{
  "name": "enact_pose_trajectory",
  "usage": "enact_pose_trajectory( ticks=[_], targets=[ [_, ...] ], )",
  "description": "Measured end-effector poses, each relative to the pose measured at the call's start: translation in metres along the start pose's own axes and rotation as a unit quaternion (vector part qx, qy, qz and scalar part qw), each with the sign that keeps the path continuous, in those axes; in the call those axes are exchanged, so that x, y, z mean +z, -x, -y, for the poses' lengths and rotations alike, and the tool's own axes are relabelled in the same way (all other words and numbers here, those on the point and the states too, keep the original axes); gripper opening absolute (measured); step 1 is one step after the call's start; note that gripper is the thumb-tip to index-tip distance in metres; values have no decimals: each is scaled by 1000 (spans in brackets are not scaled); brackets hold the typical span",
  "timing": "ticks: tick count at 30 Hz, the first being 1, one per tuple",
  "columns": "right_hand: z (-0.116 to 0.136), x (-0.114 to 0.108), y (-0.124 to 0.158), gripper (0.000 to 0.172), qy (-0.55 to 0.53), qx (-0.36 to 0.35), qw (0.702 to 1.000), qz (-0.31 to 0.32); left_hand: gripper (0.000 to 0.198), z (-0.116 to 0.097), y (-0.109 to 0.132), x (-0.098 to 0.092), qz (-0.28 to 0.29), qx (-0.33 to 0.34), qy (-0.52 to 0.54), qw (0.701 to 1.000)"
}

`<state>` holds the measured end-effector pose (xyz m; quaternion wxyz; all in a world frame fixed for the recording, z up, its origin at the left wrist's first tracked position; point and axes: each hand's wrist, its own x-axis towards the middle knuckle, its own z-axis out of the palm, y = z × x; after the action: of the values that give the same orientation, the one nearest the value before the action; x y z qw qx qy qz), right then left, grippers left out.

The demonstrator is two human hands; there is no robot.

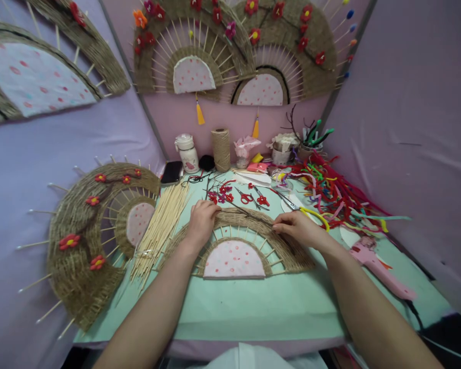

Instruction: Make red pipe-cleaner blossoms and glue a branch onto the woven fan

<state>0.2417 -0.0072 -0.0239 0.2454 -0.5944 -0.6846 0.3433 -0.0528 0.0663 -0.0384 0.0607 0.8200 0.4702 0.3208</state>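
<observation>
A fan (236,220) wrapped in brown twine, with a dotted pale half-round centre (235,260) and thin stick ribs, lies flat before me. Along its upper band runs a thin dark twig (246,211). My left hand (202,224) is closed at the twig's left end, over the band; its fingertips are partly hidden. On the right, my right hand (297,229) pinches the other end of the twig between thumb and fingers. Just beyond the fan are red felt-like flowers (263,200), small red-handled scissors (246,198) and cut twig pieces.
Bundled sticks (163,220) and a finished fan (82,241) are at left. Yellow-handled scissors (315,218), tangled pipe cleaners (330,189) and a pink glue gun (384,271) lie at right. A twine spool (221,148) and white bottle (187,154) stand behind.
</observation>
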Motion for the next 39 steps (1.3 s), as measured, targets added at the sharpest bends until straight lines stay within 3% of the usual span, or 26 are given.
enact_pose_trajectory(
  ticks=[4, 8, 14, 18, 21, 27, 34, 39],
  targets=[
    [-2, -4, 3, 31, -2, -14, 998, -56, 18, -2, -2, -3, -6, 24, 44, 999],
    [-4, -11, -1, 30, 26, 31, 990, -131, 19, 3, -4, -15, -35, 16, 70, 997],
    [6, 5, 0, 27, 160, 42, 983, -75, 20, 12, -4, -25, -44, 2, 46, 998],
    [15, 15, 1, 19, 225, 59, 969, -78, 19, 15, -4, -21, -34, 6, 35, 999],
    [10, 10, 2, 17, 223, 67, 966, -109, 20, 17, -4, -20, -27, 8, 29, 999],
    [-8, -12, 7, 23, 217, 147, 943, -204, 20, 16, -4, -14, 47, 28, 10, 998],
    [-5, -14, 10, 23, 191, 148, 950, -199, 18, 18, -6, 1, 110, 37, -46, 992],
    [-7, -18, 4, 26, 257, 191, 921, -223, 22, 19, -7, 2, 139, 30, -65, 988]
  ],
)
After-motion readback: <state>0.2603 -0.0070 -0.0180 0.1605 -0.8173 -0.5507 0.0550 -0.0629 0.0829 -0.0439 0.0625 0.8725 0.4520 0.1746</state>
